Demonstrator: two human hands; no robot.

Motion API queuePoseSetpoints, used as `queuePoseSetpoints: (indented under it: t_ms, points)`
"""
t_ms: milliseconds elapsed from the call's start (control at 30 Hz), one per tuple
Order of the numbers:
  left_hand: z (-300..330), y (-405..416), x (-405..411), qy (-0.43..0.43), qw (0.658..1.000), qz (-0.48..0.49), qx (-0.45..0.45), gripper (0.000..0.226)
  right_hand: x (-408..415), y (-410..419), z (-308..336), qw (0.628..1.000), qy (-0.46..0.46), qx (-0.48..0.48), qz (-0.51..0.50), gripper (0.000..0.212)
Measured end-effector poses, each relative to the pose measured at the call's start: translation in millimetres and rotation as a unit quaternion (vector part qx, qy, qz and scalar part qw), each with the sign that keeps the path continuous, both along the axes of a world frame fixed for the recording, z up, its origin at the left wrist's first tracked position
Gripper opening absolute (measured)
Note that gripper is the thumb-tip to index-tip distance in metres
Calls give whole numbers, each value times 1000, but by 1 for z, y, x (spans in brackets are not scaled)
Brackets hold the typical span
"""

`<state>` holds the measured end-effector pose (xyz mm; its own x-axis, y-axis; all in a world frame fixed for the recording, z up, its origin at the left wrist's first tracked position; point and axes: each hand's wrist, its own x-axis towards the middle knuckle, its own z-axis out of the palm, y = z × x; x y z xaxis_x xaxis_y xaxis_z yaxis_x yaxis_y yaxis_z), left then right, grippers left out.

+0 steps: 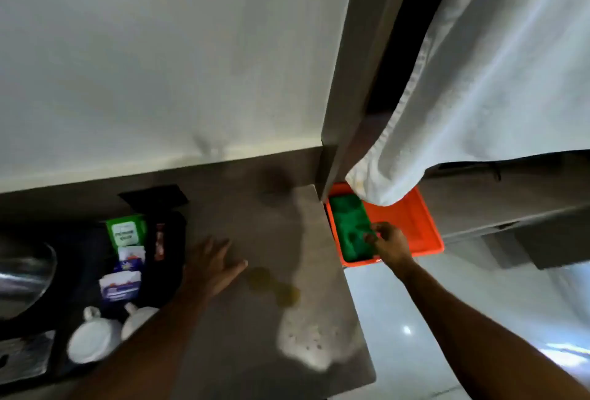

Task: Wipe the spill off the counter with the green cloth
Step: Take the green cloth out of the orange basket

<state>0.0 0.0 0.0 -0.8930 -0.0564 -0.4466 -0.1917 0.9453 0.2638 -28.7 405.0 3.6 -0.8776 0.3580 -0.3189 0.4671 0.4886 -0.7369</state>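
Note:
A yellowish spill (277, 288) lies on the grey counter (236, 335), near its right edge. The green cloth (349, 227) lies folded in the left half of an orange tray (412, 224), just past the counter's right end. My right hand (388, 240) reaches into the tray, its fingertips touching the cloth's right edge; whether the cloth is pinched I cannot tell. My left hand (212, 264) rests flat on the counter with fingers spread, just left of the spill, holding nothing.
A black tray (172, 240) on the left holds sachets, a green packet (125, 231) and two white cups (92, 335). A metal kettle (22, 275) stands at far left. A white towel (479, 80) hangs over the orange tray. Pale floor lies to the right.

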Motion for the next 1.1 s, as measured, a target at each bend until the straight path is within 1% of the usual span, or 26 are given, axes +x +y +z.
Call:
queuePoseSetpoints:
  t_ms: [67,100,133,200,267,333,433,533,600,667,800,900,967,1033,1100]
  points:
    - [-14,4,-8,6,1000,2,-1,113,-32,22,-27,999,-31,-37,-13,34]
    - [-19,7,-10,3,1000,-1,-5,111,-47,31,-42,998,-49,-44,-15,30]
    - [-21,8,-11,1,1000,0,-8,108,-62,40,-63,997,-65,-43,-9,26]
    - [-30,13,-12,-15,1000,-9,-10,103,-76,44,-87,997,-76,-31,6,26]
    - [-34,16,-12,-26,999,-15,-13,101,-80,36,-85,995,-95,-14,7,41]
    - [-37,18,-12,-17,1000,-6,-12,106,-89,37,-96,993,-120,-20,9,47]
    - [-40,19,-9,-16,1000,-5,-23,110,-95,36,-108,986,-138,-82,-39,54]
    - [-39,20,-8,-28,999,1,-25,103,-95,31,-108,971,-139,-173,-89,57]
    - [-40,21,-9,-33,999,-6,-27,98,-95,26,-102,961,-146,-217,-90,56]
    - [-39,22,-10,-35,999,-8,-26,94,-95,22,-98,958,-149,-229,-83,53]
    - [-42,21,-10,-41,999,-2,-31,96,-92,17,-91,962,-134,-229,-57,46]
    - [-46,18,-10,-50,999,-1,-19,101,-85,5,-79,973,-96,-207,-21,48]
    - [-47,20,-8,-55,998,4,-21,107,-78,-5,-69,984,-62,-168,2,52]
    - [-45,27,-7,-59,998,21,-20,108,-70,-17,-56,992,-34,-119,26,53]
    - [-39,40,0,-26,999,31,-15,108,-63,-32,-42,998,4,-37,56,48]
